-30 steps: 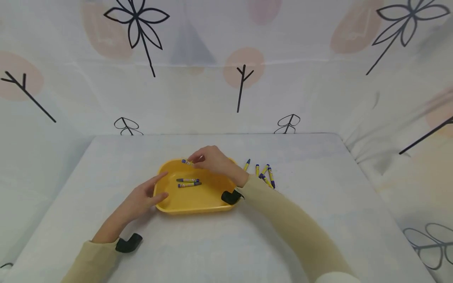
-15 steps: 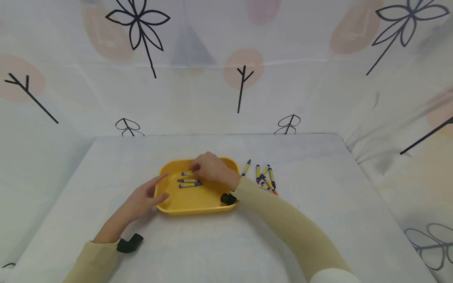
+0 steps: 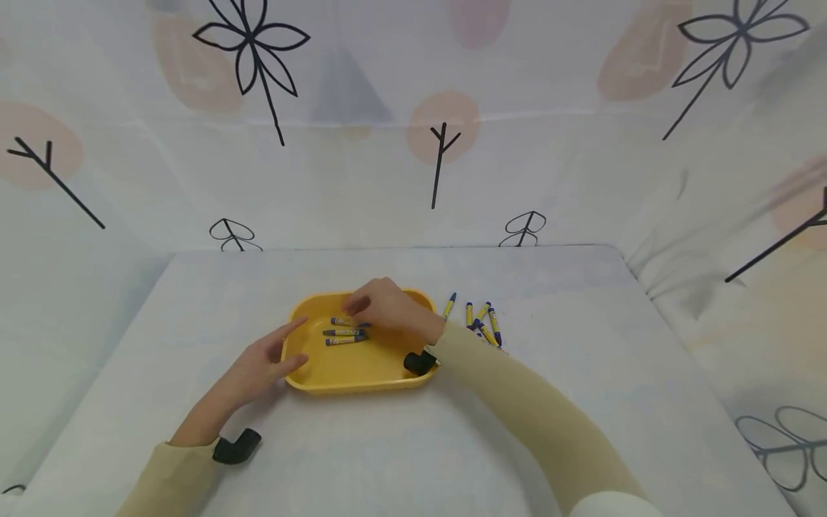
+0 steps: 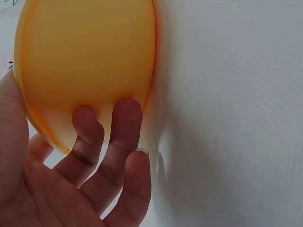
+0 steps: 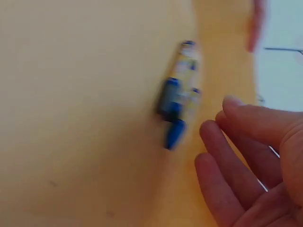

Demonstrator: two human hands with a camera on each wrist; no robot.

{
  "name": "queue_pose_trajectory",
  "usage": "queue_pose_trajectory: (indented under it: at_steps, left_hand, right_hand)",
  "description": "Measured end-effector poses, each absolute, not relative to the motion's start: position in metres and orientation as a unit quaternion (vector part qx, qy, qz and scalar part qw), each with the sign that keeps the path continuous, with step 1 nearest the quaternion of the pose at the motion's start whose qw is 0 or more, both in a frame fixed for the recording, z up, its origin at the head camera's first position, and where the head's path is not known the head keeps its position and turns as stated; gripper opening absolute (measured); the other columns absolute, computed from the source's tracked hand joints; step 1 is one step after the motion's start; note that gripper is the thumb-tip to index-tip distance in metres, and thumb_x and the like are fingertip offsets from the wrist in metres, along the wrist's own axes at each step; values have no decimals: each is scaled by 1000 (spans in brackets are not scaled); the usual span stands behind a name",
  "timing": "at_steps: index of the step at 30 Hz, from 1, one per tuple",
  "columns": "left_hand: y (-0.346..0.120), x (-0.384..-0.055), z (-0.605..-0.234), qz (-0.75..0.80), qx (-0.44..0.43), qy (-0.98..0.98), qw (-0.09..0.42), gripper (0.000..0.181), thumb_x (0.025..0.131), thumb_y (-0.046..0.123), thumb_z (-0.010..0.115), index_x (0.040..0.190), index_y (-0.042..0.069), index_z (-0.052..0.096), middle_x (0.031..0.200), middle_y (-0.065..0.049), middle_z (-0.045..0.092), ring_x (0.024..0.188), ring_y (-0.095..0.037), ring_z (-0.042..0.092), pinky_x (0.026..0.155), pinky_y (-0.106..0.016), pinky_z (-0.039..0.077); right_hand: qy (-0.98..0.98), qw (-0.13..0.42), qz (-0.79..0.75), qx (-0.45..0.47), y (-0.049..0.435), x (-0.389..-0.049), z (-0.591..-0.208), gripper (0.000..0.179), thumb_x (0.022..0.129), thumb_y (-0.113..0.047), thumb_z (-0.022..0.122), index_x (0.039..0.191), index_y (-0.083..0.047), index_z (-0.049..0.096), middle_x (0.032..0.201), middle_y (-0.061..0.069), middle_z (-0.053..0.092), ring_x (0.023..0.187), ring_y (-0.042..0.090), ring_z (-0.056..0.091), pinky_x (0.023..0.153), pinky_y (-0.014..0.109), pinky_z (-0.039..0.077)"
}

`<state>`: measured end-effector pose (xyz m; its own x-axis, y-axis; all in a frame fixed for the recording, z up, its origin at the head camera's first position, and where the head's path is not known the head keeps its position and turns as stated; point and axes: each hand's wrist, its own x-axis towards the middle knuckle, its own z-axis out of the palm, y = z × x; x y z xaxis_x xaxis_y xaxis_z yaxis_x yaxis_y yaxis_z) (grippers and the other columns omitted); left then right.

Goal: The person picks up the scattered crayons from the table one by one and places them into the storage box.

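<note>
Left hand grips the yellow tray by its left edge, seemingly to steady it; right hand, relaxed and empty, hovers just beside three crayons lying near-parallel inside, likely for neatness, while loose crayons lie scattered past the tray's right edge.

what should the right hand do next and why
Probably move the right hand to the loose crayons on the table and pick one up: it looks empty, just clear of three crayons lying in the yellow tray.
</note>
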<state>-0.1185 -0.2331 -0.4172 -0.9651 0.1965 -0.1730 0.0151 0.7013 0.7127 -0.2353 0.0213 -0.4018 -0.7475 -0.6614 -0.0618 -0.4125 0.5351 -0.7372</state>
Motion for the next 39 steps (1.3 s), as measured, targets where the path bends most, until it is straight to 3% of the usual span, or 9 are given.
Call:
queue_pose_trajectory:
  at_steps: [4,9,16,23,26,31,39]
  left_hand:
    - [-233,-118,-417,384,58,914,117,72,96,35,67,157,17,33,153,-25,37,128,-43,47,103,-59,38]
    - [-234,-118,-418,383,59,915,114,71,96,33,67,156,17,33,153,-24,37,130,-43,46,104,-59,37]
    - [-233,-119,-419,379,56,917,116,72,96,37,67,156,18,34,148,-23,43,110,-33,53,93,-50,48]
    - [-234,-119,-419,381,53,916,118,72,96,38,67,157,19,33,152,-23,40,118,-35,52,100,-54,43]
    - [-234,-119,-418,383,55,915,117,72,96,38,67,157,19,33,153,-23,38,124,-38,50,102,-56,40]
    - [-233,-119,-415,383,54,915,118,73,96,37,66,157,19,32,155,-23,35,129,-41,46,104,-58,38]
    - [-232,-116,-414,388,49,912,119,72,96,37,67,157,19,33,153,-23,38,119,-36,50,102,-56,41]
  right_hand:
    - [842,170,-419,-292,42,-234,-382,30,90,-14,75,120,-9,73,107,-6,74,100,7,66,87,24,51]
    - [845,129,-438,-279,88,-233,-363,28,92,-16,73,120,-10,73,108,-4,73,101,11,67,89,30,52]
    - [886,83,-407,-206,169,-228,-371,30,93,-20,73,122,-11,70,110,-1,72,103,19,66,89,40,53]
    - [930,75,-337,-126,223,-216,-402,37,92,-19,72,127,-5,66,99,5,70,90,24,63,73,37,52]
    - [941,82,-311,-102,236,-212,-415,44,90,-21,74,129,-4,63,94,6,67,81,22,59,65,34,47]
    - [950,86,-291,-80,242,-212,-430,54,87,-28,77,131,-3,59,91,6,65,77,22,55,65,33,44]
    - [959,87,-266,-35,228,-203,-419,45,87,-19,69,127,2,61,97,13,68,69,20,61,61,34,49]
